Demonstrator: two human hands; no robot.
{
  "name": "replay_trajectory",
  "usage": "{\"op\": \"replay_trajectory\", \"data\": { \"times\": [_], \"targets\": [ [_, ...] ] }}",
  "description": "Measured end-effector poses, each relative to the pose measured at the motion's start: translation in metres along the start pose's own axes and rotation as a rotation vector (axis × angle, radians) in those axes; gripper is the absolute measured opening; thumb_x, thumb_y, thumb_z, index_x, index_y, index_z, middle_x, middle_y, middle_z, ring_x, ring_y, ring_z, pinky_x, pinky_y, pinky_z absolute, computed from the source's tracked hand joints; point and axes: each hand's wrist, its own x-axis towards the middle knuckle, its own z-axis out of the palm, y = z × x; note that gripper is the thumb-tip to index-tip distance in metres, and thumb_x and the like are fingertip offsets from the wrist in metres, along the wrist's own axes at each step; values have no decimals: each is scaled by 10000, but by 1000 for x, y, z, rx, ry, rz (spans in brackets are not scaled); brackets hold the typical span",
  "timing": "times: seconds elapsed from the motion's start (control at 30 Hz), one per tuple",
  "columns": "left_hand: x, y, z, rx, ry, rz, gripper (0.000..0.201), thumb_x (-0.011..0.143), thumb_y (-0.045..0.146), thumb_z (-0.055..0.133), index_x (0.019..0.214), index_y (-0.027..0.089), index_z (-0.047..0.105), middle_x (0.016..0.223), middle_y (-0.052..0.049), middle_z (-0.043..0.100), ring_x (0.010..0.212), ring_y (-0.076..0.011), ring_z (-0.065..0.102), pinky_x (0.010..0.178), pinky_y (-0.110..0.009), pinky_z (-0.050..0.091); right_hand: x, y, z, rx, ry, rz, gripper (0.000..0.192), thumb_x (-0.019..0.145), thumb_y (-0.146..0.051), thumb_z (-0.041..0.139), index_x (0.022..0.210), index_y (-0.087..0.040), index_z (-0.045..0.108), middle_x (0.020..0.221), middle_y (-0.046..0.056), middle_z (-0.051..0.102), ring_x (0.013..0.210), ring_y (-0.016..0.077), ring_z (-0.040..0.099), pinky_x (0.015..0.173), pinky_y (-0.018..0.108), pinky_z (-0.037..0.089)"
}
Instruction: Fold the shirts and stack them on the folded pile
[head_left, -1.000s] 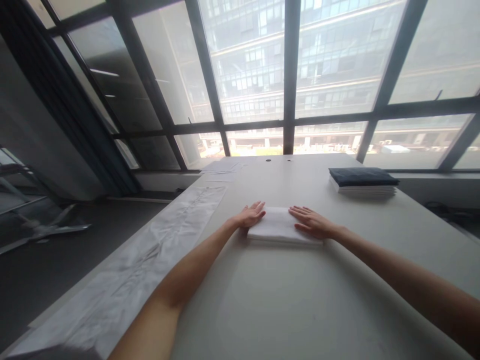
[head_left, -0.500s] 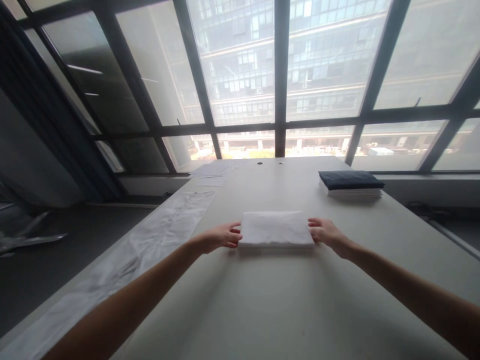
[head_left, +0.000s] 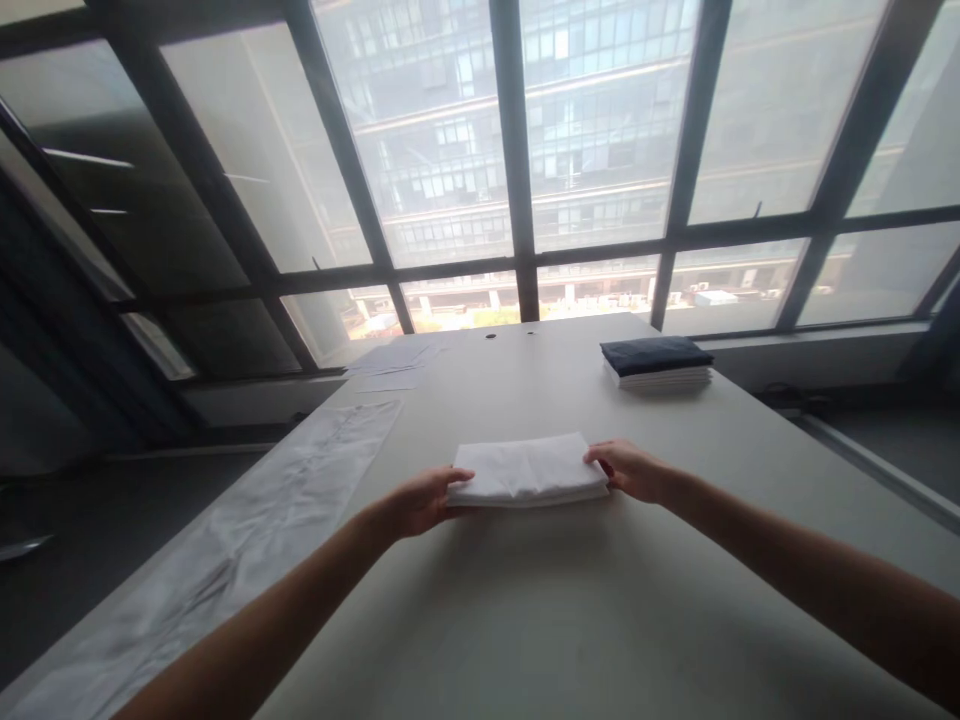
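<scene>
A folded white cloth [head_left: 529, 470], flat and rectangular with stacked layers at its front edge, is held between my two hands. My left hand [head_left: 427, 500] grips its left end, thumb on top and fingers underneath. At the right end, my right hand [head_left: 626, 470] pinches the corner with the thumb above; its other fingers are partly hidden below. A shadow lies under the front edge, and the cloth seems slightly raised from the white table [head_left: 525, 620].
At the back right stands a stack of folded white cloths [head_left: 664, 380] with a dark navy folded cloth [head_left: 656, 355] on top. Along the left edge lies a spread, wrinkled white cloth [head_left: 247, 530]. White sheets [head_left: 394, 362] lie at the far left, before large windows [head_left: 600, 120].
Both hands, earlier beside the cloth's ends with fingers apart, have closed on it. The cloth now looks lifted a little and slightly bent. The camera view has turned to the right.
</scene>
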Motion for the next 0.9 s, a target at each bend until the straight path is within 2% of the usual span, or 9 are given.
{"op": "replay_trajectory", "data": {
  "times": [0.13, 0.2, 0.27, 0.33, 0.43, 0.53, 0.63, 0.77, 0.9],
  "targets": [
    [10, 1, 10, 11, 14, 58, 404, 717, 225, 813, 1102, 198, 695, 1167, -70, 725, 1155, -284, 654, 977, -358, 577, -18, -1, -6, 56, -68, -77, 288, 752, -208, 567, 1008, -206, 700, 1002, 85, 733, 860, 227, 682, 644, 293, 553],
    [24, 4, 19, 28, 25, 101, 396, 740, 234, 808, 1119, 216, 694, 1194, -62, 717, 1174, -282, 647, 983, -352, 578, -21, -3, -18, 33, -18, -106, 396, 766, -208, 551, 1145, -205, 670, 1079, 103, 730, 911, 240, 691, 674, 309, 569],
    [41, 10, 33, 37, -2, 135, 402, 761, 245, 812, 1144, 222, 688, 1231, -66, 703, 1191, -281, 639, 990, -345, 577, -21, -9, -36, 30, 87, -142, 464, 777, -206, 566, 1238, -191, 625, 1094, 119, 724, 931, 244, 695, 705, 318, 579],
    [61, 20, 51, 40, -58, 145, 433, 772, 251, 827, 1176, 211, 676, 1261, -83, 687, 1185, -280, 643, 989, -346, 581, -17, -17, -61, 83, 193, -176, 499, 784, -196, 594, 1283, -180, 588, 1076, 122, 720, 906, 233, 699, 701, 311, 581],
    [97, 43, 84, 58, -136, 143, 468, 780, 239, 851, 1204, 187, 660, 1279, -105, 672, 1130, -261, 667, 978, -345, 588, -7, -36, -106, 227, 320, -211, 498, 758, -131, 641, 1249, -183, 587, 989, 89, 717, 801, 191, 692, 639, 269, 567],
    [142, 74, 122, 85, -190, 192, 415, 798, 205, 847, 1170, 170, 667, 1263, -108, 671, 1080, -236, 677, 961, -345, 592, 7, -64, -154, 314, 424, -291, 450, 726, -57, 654, 1159, -173, 620, 875, 52, 705, 704, 152, 672, 580, 224, 544],
    [194, 110, 162, 91, -224, 269, 301, 822, 167, 824, 1084, 152, 675, 1167, -106, 685, 1024, -204, 678, 942, -334, 585, 30, -95, -202, 284, 506, -379, 412, 720, -38, 649, 1114, -161, 647, 800, 38, 696, 652, 150, 661, 539, 224, 535],
    [260, 150, 213, 133, -145, 315, 167, 849, 120, 779, 922, 142, 631, 971, -72, 669, 919, -162, 672, 884, -304, 561, 70, -131, -261, 167, 694, -466, 389, 719, -24, 663, 1095, -124, 672, 726, 26, 673, 599, 132, 620, 491, 204, 488],
    [311, 166, 249, 162, -61, 346, 201, 827, 86, 776, 927, 152, 614, 937, -53, 672, 918, -157, 672, 878, -293, 536, 111, -149, -307, -35, 803, -478, 351, 702, -11, 693, 1045, -90, 698, 695, 29, 671, 570, 114, 578, 498, 204, 460]
  ]
}}
